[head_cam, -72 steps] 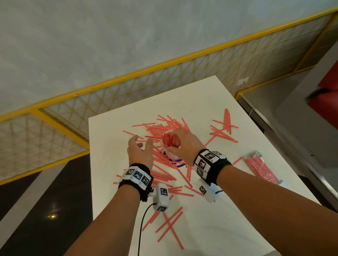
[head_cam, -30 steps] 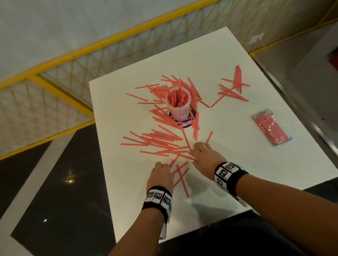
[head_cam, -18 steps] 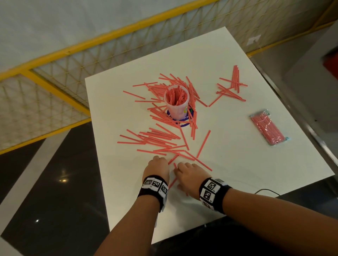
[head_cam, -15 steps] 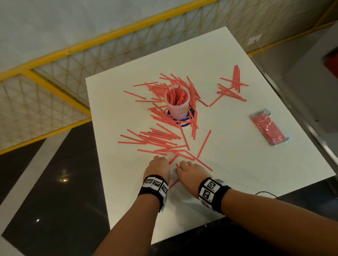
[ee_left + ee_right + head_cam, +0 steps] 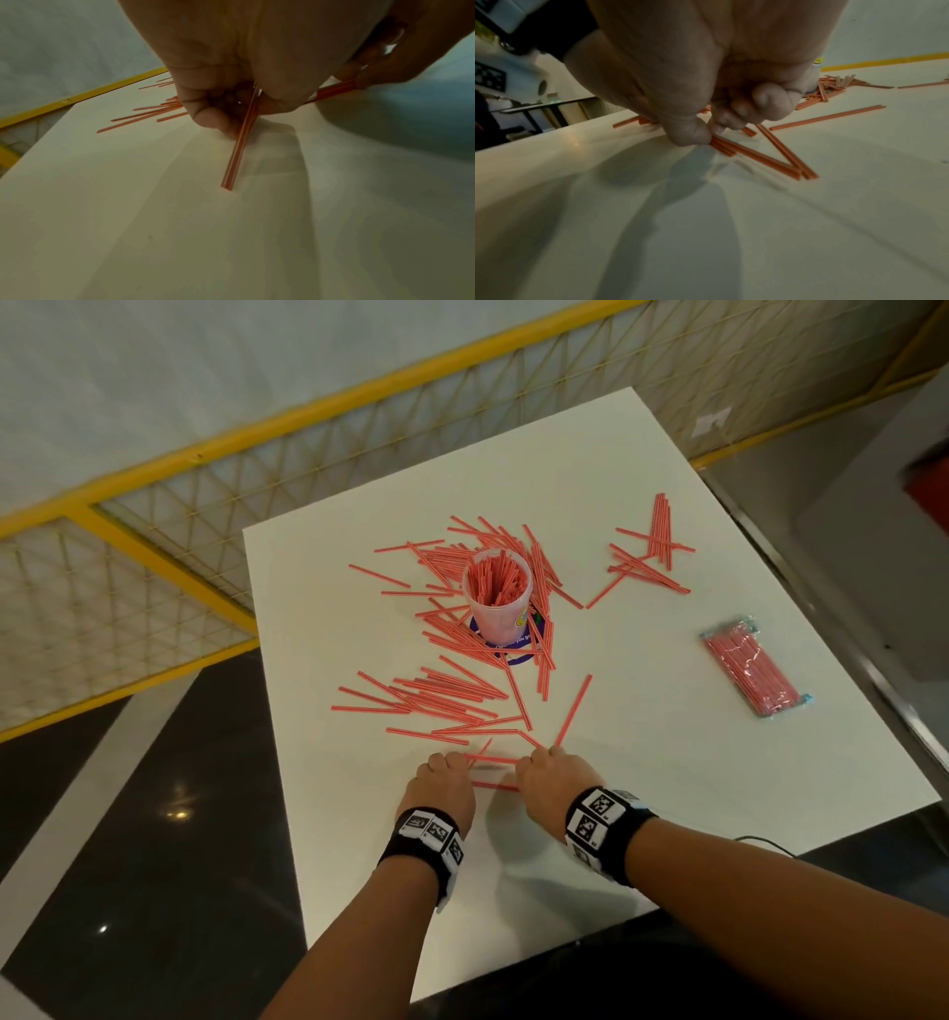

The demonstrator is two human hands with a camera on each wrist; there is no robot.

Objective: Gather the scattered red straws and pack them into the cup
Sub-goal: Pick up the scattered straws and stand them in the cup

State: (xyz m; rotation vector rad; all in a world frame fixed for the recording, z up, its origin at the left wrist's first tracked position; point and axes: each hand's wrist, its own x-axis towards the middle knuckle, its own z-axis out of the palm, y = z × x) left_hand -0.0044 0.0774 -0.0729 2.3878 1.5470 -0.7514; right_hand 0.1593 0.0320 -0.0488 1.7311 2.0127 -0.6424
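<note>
A clear plastic cup (image 5: 497, 603) packed with red straws stands upright on a purple coaster at the table's middle. Loose red straws (image 5: 436, 695) lie all round it and in a spread in front of it. Near the front edge my left hand (image 5: 445, 770) and right hand (image 5: 552, 765) sit side by side, each pinching an end of a few red straws (image 5: 490, 757) that lie between them. In the left wrist view curled fingers grip straws (image 5: 241, 142) whose ends rest on the table. In the right wrist view thumb and fingers pinch several straws (image 5: 734, 148).
A sealed pack of red straws (image 5: 752, 672) lies at the right side of the white table (image 5: 642, 814). Another small heap of straws (image 5: 649, 557) lies at the back right. A yellow-framed mesh fence (image 5: 154, 531) runs behind the table. Dark floor lies to the left.
Both hands left the cup and came down to the table's front. They drew together over the nearest straws, then curled round them; the straws now lie across between the two hands.
</note>
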